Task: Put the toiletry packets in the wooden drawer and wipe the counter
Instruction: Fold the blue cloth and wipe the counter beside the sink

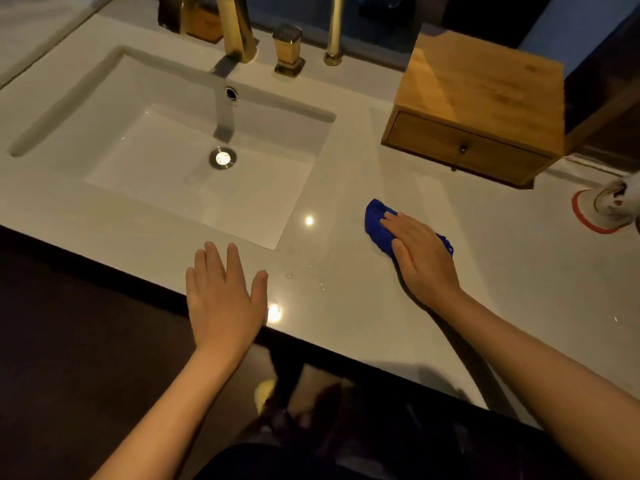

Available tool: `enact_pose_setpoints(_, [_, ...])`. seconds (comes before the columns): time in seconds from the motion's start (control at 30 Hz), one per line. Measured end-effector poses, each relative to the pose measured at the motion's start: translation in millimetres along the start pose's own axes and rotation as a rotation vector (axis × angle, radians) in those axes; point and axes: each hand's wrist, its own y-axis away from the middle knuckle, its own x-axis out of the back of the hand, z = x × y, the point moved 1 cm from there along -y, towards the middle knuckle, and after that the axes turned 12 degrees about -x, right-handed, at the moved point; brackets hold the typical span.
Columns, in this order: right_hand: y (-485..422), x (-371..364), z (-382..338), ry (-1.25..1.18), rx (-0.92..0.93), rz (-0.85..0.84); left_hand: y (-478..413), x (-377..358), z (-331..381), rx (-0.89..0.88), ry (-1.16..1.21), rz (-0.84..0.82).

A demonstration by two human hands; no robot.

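A blue cloth (375,220) lies on the white counter (519,271) to the right of the sink, and my right hand (420,251) presses flat on top of it, covering most of it. My left hand (223,292) hovers open, fingers spread, over the counter's front edge below the sink. The wooden drawer box (481,98) stands at the back right with its drawer (464,148) shut. No toiletry packets are in view.
A white rectangular sink (121,109) takes up the left half, with a gold faucet (239,26) and gold handle (289,50) behind it. A white object on a red-rimmed coaster (588,226) sits at the right edge. A few water drops lie by the sink's near corner.
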Motion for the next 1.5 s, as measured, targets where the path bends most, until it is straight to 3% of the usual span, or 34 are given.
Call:
enact_pose_setpoints(0.2, [31.7,-17.6,-27.9,-0.006,-0.349,0.213,-11.8,0.1,-40.2,-0.229,-0.047,-0.046])
enact_pose_setpoints(0.4, [46.9,-46.2,-65.2,0.042,-0.635,0.374,-14.2,1.4,-46.4,-0.289,-0.053,-0.037])
enact_pose_setpoints(0.73, [29.9,-71.4,-104.9,0.114,-0.823,0.458,-17.2,-2.1,-48.5,-0.316,-0.055,-0.029])
enact_pose_setpoints(1.03, [10.0,-84.5,-129.0,0.116,-0.742,0.401,-17.6,-3.6,-49.0,-0.313,-0.065,-0.035])
enact_pose_setpoints(1.33, [2.7,-86.3,-139.8,0.021,-0.368,0.257,-17.9,-2.0,-51.6,-0.308,-0.061,-0.059])
enact_pose_setpoints(1.5, [7.2,-84.2,-141.0,-0.014,-0.121,0.164,-21.0,10.5,-56.7,-0.326,0.099,-0.095])
